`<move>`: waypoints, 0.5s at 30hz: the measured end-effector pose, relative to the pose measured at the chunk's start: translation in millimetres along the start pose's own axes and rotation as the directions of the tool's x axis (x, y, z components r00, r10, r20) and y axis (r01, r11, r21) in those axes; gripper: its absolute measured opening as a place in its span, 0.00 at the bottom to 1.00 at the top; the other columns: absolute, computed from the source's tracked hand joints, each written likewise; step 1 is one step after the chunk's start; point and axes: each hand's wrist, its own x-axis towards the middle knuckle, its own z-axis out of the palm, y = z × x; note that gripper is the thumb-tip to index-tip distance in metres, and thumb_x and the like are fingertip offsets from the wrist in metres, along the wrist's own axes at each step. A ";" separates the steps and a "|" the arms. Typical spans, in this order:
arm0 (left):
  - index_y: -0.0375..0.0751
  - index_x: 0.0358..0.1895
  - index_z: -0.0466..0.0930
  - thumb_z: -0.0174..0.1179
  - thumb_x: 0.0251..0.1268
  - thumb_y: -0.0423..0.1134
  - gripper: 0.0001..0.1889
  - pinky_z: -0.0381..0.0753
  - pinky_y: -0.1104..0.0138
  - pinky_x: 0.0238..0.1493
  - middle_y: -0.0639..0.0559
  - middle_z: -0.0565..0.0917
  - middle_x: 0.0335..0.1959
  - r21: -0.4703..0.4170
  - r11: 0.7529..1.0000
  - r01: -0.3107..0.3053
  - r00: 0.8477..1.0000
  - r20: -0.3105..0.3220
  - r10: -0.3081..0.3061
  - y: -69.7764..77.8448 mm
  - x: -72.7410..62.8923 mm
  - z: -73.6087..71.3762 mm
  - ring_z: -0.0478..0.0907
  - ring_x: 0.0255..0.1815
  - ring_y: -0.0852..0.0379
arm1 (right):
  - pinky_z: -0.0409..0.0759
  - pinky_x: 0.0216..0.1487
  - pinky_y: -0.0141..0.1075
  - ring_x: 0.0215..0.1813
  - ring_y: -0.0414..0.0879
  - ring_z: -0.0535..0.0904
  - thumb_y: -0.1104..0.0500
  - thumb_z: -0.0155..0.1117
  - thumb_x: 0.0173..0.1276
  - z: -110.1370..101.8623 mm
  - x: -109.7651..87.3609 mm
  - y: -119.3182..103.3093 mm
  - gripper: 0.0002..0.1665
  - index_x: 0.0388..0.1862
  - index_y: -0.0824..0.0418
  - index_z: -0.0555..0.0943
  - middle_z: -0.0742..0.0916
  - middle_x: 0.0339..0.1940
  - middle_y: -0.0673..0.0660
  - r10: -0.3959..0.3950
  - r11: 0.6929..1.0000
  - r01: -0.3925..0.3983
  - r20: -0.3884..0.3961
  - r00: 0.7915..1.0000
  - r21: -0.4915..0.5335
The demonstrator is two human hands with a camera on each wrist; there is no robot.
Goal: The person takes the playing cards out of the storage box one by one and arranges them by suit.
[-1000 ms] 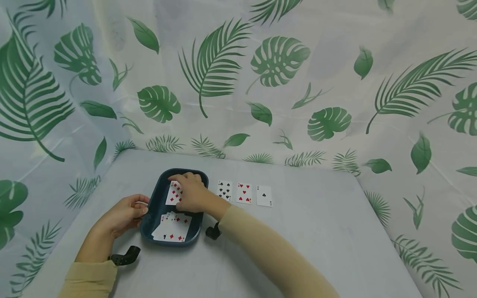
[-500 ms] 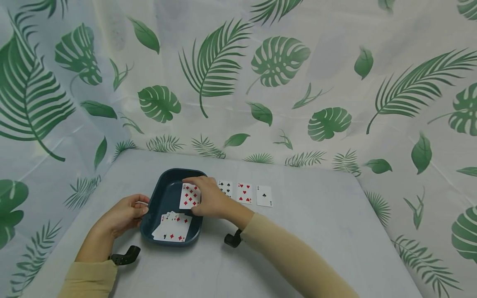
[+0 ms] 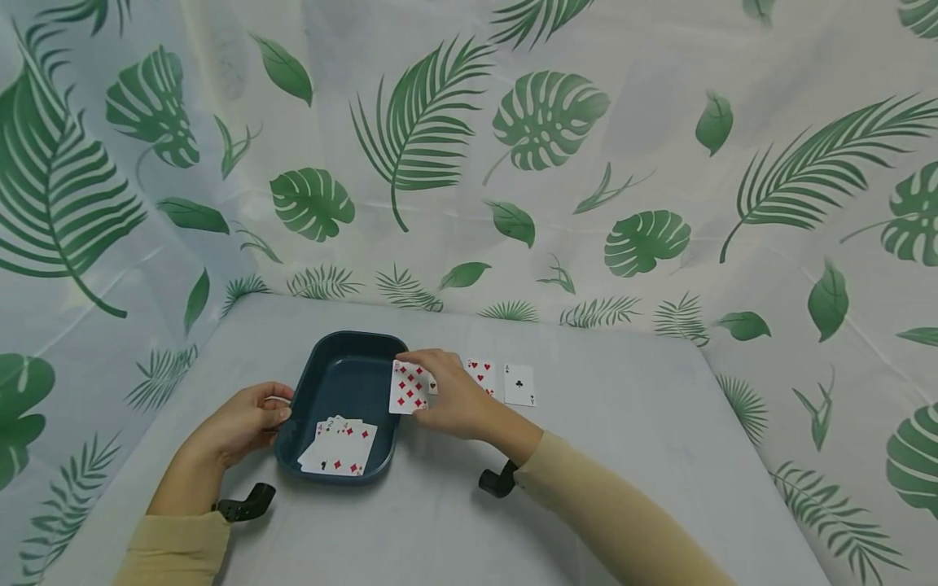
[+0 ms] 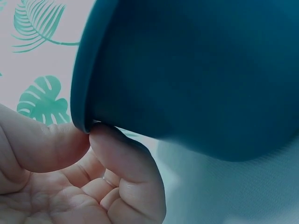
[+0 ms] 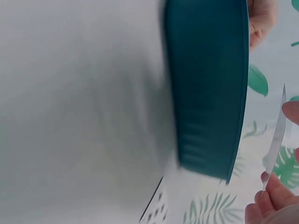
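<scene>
My left hand [image 3: 238, 423] pinches the rim of a dark blue tray [image 3: 344, 382] on its left side, thumb against fingers, as the left wrist view shows. By its edges my right hand [image 3: 454, 399] holds a playing card [image 3: 406, 391] with red diamonds. That card is up over the tray's right rim; the right wrist view shows it edge-on, slightly bowed, beside the tray wall [image 5: 208, 84]. Inside the tray, a loose overlapping pile of cards [image 3: 340, 448] lies face up at the near end, a diamonds card on top.
Right of the tray lies a row of face-up cards: a spades card mostly hidden behind my right hand, a partly covered hearts card [image 3: 481, 373], and an ace of clubs [image 3: 520, 387]. A leaf-print cloth [image 3: 440, 163] hangs behind the white table [image 3: 623, 456].
My right hand has carried the diamonds card rightward, from inside the tray to over its right rim, now covering most of the spades card. My left hand and the tray have stayed put.
</scene>
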 end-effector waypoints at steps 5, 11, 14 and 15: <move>0.26 0.65 0.65 0.51 0.81 0.26 0.15 0.81 0.64 0.33 0.52 0.81 0.36 0.003 1.000 0.003 1.000 -0.005 -0.003 -1.6 0.2 -1.7 0.77 0.31 0.59 | 0.75 0.75 0.54 0.82 0.51 0.65 0.63 0.76 0.60 -8.9 -12.3 18.5 0.50 0.80 0.39 0.71 0.75 0.80 0.46 -0.009 1.000 0.008 -0.032 0.999 -0.020; 0.26 0.65 0.65 0.51 0.82 0.27 0.16 0.81 0.64 0.33 0.52 0.81 0.36 0.001 1.000 0.009 1.000 -0.006 -0.009 -1.1 1.3 -2.5 0.77 0.32 0.58 | 0.74 0.76 0.56 0.82 0.52 0.64 0.65 0.77 0.61 -20.6 -28.8 42.0 0.50 0.79 0.38 0.71 0.74 0.80 0.45 0.024 0.999 -0.025 -0.046 0.999 -0.021; 0.26 0.65 0.65 0.51 0.82 0.28 0.16 0.82 0.64 0.34 0.51 0.81 0.37 0.004 1.000 0.010 1.000 -0.002 -0.010 -0.9 1.3 -2.2 0.78 0.33 0.57 | 0.73 0.76 0.57 0.82 0.53 0.64 0.67 0.77 0.59 -28.3 -37.7 53.7 0.50 0.78 0.38 0.72 0.74 0.80 0.45 0.028 0.999 -0.029 -0.064 0.998 -0.017; 0.26 0.65 0.65 0.51 0.82 0.28 0.16 0.82 0.64 0.34 0.51 0.81 0.37 0.003 1.000 0.014 1.000 -0.005 -0.014 -0.5 1.1 -2.5 0.78 0.33 0.57 | 0.72 0.77 0.58 0.83 0.53 0.64 0.68 0.77 0.59 -31.2 -40.3 57.4 0.50 0.78 0.39 0.72 0.74 0.80 0.46 0.029 0.999 -0.030 -0.070 0.997 -0.014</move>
